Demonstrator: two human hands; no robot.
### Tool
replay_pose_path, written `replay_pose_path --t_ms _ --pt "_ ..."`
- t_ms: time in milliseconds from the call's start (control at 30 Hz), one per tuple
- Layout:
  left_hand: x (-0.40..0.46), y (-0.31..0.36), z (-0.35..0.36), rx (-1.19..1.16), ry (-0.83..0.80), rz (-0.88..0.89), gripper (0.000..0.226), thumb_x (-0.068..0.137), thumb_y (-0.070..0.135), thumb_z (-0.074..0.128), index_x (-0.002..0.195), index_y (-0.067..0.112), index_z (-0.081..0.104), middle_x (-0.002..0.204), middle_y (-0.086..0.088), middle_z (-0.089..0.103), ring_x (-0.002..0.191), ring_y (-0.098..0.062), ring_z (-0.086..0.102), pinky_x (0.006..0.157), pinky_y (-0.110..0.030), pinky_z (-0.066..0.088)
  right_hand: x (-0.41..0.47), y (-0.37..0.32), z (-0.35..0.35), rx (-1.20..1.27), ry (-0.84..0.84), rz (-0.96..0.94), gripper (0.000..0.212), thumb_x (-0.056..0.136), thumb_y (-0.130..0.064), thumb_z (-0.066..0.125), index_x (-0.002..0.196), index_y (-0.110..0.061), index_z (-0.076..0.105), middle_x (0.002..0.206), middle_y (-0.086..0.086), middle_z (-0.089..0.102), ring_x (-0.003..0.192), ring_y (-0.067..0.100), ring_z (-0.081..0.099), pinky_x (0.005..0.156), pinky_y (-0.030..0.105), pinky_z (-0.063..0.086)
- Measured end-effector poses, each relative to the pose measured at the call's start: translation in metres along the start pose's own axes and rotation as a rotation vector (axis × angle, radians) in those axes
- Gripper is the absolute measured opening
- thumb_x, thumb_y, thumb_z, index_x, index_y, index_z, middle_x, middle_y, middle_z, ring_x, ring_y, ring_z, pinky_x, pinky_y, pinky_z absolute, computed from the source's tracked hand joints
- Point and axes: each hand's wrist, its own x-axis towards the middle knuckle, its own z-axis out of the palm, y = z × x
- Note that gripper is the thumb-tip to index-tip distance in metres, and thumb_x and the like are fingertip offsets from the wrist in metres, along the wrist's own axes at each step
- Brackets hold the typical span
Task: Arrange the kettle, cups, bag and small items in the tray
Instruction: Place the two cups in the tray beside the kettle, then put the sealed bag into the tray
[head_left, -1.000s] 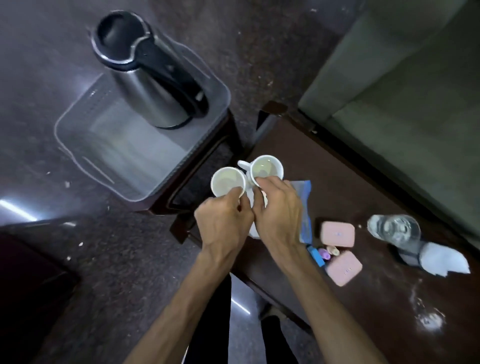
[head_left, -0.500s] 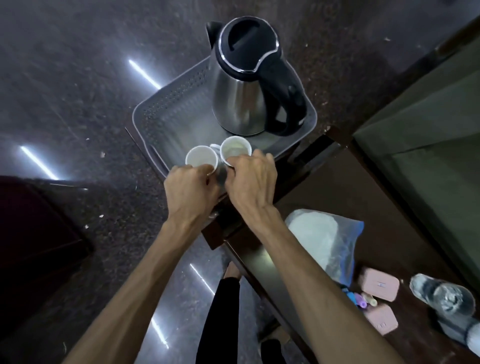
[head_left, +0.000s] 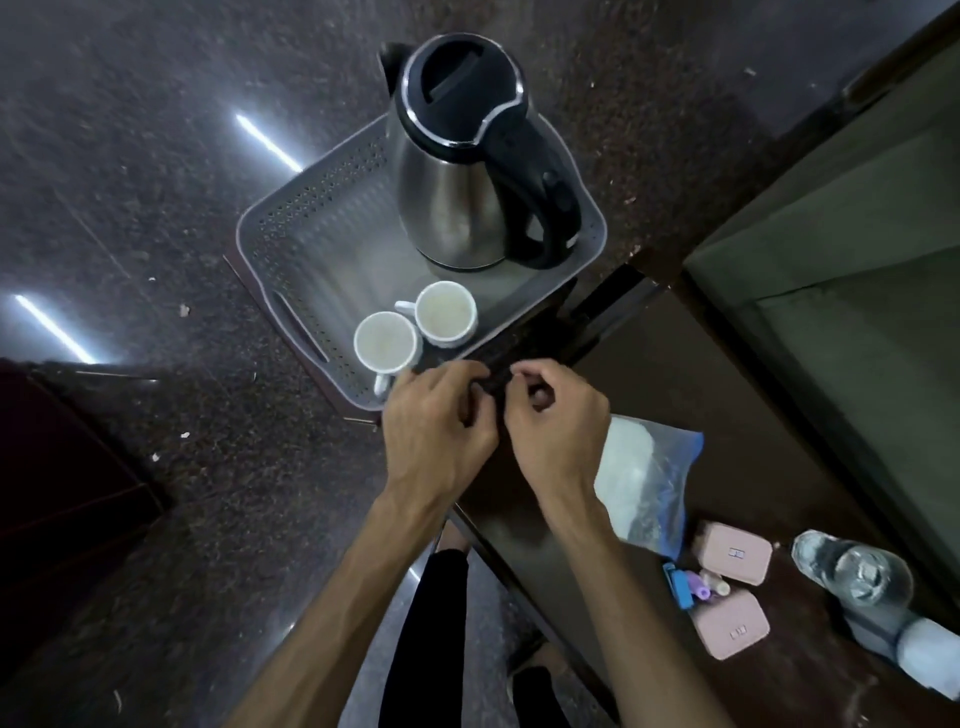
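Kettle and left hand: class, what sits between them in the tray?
In the head view, two white cups stand side by side between the kettle and the left hand.

The left hand hides the tray's near corner; the water bottle runs off the right edge — small items too tiny to identify.

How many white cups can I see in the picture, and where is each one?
2. One cup stands at the tray's near edge. The other cup stands beside it, closer to the kettle. No others show.
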Motion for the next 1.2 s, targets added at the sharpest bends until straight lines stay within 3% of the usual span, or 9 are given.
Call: replay_pose_path --t_ms 100,200,400,500,633,767,900,1033,1200 --pt "-0.008 0.023 0.03 -0.091 -0.138 0.069 0.016 0.077 0.011 0.071 0.091 0.017 0.077 0.086 0.004 0.077 0.077 -0.016 0.069 0.071 -0.034 0.053 -0.013 0.042 -0.015 0.131 0.081 0.286 0.012 0.09 -0.016 0.07 0.093 -0.023 0.079 0.085 -0.011 0.077 0.078 0.002 0.069 0.076 0.029 0.058" --pt "-0.015 0.047 0.063 -0.13 -0.306 0.1 0.017 0.078 0.01 0.068 0.092 0.015 0.077 0.088 0.004 0.074 0.08 -0.018 0.07 0.07 -0.034 0.056 -0.027 0.088 -0.029 0.174 0.212 0.435 0.018 0.092 -0.007 0.068 0.1 -0.018 0.079 0.097 -0.002 0.078 0.087 0.015 0.071 0.08 0.036 0.059" --pt "-0.025 0.085 0.132 -0.012 -0.656 0.236 0.031 0.083 0.013 0.065 0.112 0.015 0.073 0.114 -0.003 0.065 0.106 -0.025 0.062 0.082 -0.043 0.055 -0.052 0.166 -0.06 0.172 0.456 0.66 0.016 0.086 -0.005 0.07 0.097 -0.011 0.079 0.085 0.006 0.076 0.084 0.027 0.073 0.066 0.007 0.047" --pt "-0.026 0.093 0.16 0.166 -0.834 0.287 0.052 0.081 0.02 0.068 0.133 0.019 0.063 0.133 -0.004 0.057 0.124 -0.027 0.053 0.102 -0.044 0.046 -0.064 0.182 -0.06 0.217 0.46 0.838 0.009 0.084 -0.01 0.073 0.091 -0.012 0.079 0.082 0.009 0.077 0.083 0.029 0.075 0.078 0.032 0.058" --pt "-0.031 0.092 0.182 0.348 -0.959 0.243 0.067 0.077 0.021 0.071 0.142 0.016 0.052 0.142 -0.008 0.05 0.132 -0.032 0.047 0.107 -0.048 0.039 -0.079 0.192 -0.052 0.208 0.411 1.133 0.017 0.085 -0.031 0.077 0.094 -0.017 0.078 0.089 0.004 0.08 0.08 0.019 0.069 0.071 0.025 0.042" --pt "-0.031 0.085 0.191 0.339 -0.944 0.184 0.07 0.078 0.02 0.073 0.144 0.016 0.05 0.14 -0.01 0.054 0.13 -0.034 0.053 0.109 -0.047 0.042 -0.084 0.195 -0.038 0.591 0.337 1.329 0.04 0.083 -0.029 0.083 0.112 -0.004 0.07 0.101 0.015 0.079 0.08 0.024 0.074 0.085 0.041 0.059" --pt "-0.024 0.078 0.186 0.214 -0.928 0.021 0.051 0.08 0.014 0.07 0.13 0.012 0.063 0.123 -0.014 0.068 0.114 -0.035 0.065 0.092 -0.039 0.052 -0.08 0.196 -0.032 0.846 0.35 1.403 0.033 0.081 -0.018 0.083 0.106 -0.001 0.071 0.095 0.01 0.077 0.068 0.015 0.067 0.066 0.027 0.055" --pt "-0.011 0.075 0.167 -0.065 -1.021 -0.16 0.013 0.081 0.011 0.068 0.078 0.0 0.062 0.074 -0.011 0.061 0.074 -0.027 0.059 0.066 -0.035 0.043 -0.078 0.203 -0.041 0.919 0.257 1.421 0.012 0.081 -0.02 0.082 0.076 -0.016 0.072 0.074 -0.002 0.066 0.061 0.008 0.053 0.059 0.021 0.044" --pt "0.004 0.084 0.131 -0.559 -1.158 -0.375 0.014 0.083 0.004 0.071 0.089 0.014 0.08 0.087 -0.004 0.077 0.081 -0.018 0.075 0.066 -0.029 0.059 -0.077 0.204 -0.084 1.073 0.194 1.132 0.043 0.077 -0.03 0.083 0.117 -0.025 0.071 0.11 -0.007 0.075 0.107 0.011 0.067 0.081 0.028 0.046"
